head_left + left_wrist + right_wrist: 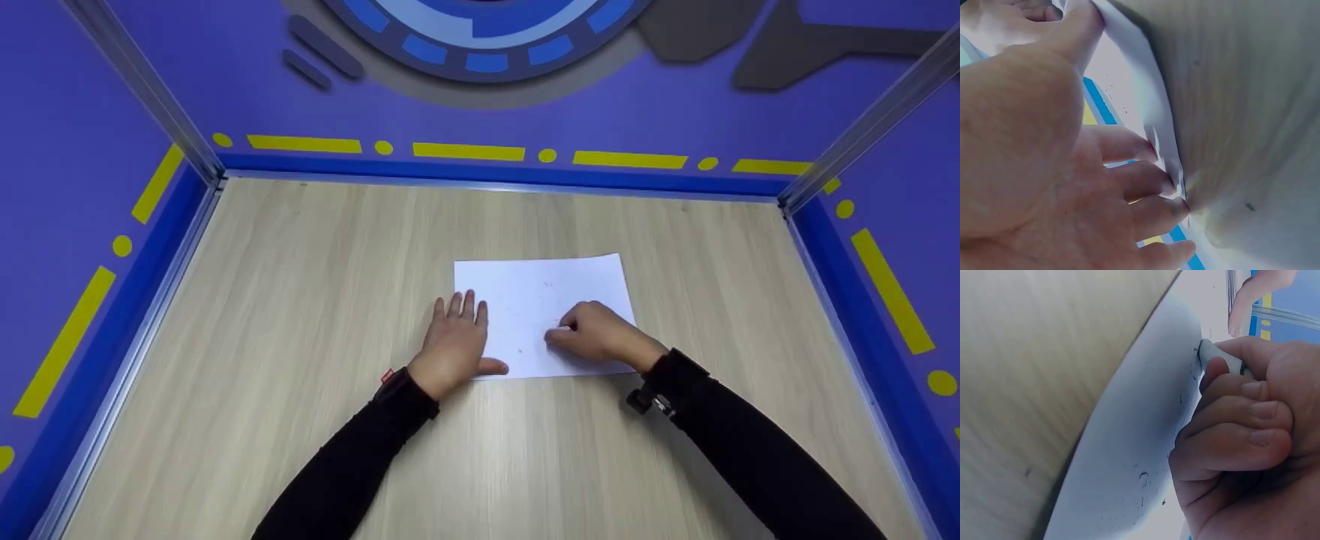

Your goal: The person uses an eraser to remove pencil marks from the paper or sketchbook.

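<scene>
A white sheet of paper point(517, 289) lies on the wooden table. My left hand point(455, 345) rests on its left edge, fingers spread and thumb pointing right along the near edge. In the left wrist view the paper's edge bends up slightly by the fingertips. My right hand point(600, 331) grips a small white eraser point(1220, 359) with a dark green band, its end against the paper. Most of the eraser is hidden by the curled fingers. Dark eraser crumbs point(1144, 477) lie scattered on the sheet.
Light wood tabletop point(337, 247) surrounds the paper. Blue-purple panels with yellow marks point(469, 151) stand at the back and both sides, joined by metal rails. Black sleeves and wrist bands cover both arms.
</scene>
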`<state>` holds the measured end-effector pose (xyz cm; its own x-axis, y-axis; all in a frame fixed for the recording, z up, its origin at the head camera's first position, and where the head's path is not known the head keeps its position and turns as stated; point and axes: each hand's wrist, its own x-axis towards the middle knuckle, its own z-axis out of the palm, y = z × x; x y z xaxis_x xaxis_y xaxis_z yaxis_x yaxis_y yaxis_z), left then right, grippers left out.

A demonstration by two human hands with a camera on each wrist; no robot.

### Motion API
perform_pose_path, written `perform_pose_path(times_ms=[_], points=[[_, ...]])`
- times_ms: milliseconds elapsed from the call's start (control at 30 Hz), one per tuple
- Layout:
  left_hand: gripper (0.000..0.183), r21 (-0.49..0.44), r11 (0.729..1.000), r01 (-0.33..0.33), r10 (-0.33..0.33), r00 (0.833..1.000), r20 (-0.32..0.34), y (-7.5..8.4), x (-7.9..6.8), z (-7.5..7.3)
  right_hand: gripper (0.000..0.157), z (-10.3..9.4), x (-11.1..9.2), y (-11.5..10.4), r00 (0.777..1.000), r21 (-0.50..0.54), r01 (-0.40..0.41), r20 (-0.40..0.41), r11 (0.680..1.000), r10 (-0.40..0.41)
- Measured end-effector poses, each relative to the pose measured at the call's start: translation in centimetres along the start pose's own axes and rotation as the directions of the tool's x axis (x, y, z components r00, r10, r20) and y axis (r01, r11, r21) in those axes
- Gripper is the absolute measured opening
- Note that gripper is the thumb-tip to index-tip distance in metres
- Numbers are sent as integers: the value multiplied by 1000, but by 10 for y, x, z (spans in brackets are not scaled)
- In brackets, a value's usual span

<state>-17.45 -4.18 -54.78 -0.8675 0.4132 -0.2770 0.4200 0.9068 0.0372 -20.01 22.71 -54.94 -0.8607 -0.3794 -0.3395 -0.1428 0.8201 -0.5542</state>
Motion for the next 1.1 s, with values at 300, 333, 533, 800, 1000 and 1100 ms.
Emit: perform_pose_path(times_ms=[300,333,533,800,1000,1100], points=[[120,-19,1000,8,-8,1000,-25,-5,0,1,55,-1,28,-40,1000,23,17,14,1000,-18],[119,-19,1000,8,-9,1000,-29,-5,-1,0,55,-1,34,-46,1000,17,14,6,1000,-14],[118,-3,1000,-9,9,999,-47,-4,-2,1,53,5,62,-66,998,-42,-59,-15,997,58],[119,17,1000,-10,10,999,-40,-1,-2,-1,52,8,66,-57,996,-40,-90,23,995,91],[119,27,1000,2,-2,1000,-20,-3,-3,-1,52,7,53,-50,992,-10,-48,117,999,48],[119,14,1000,3,-3,1000,-29,-3,-3,1,51,9,45,-46,987,-15,-37,155,999,39]])
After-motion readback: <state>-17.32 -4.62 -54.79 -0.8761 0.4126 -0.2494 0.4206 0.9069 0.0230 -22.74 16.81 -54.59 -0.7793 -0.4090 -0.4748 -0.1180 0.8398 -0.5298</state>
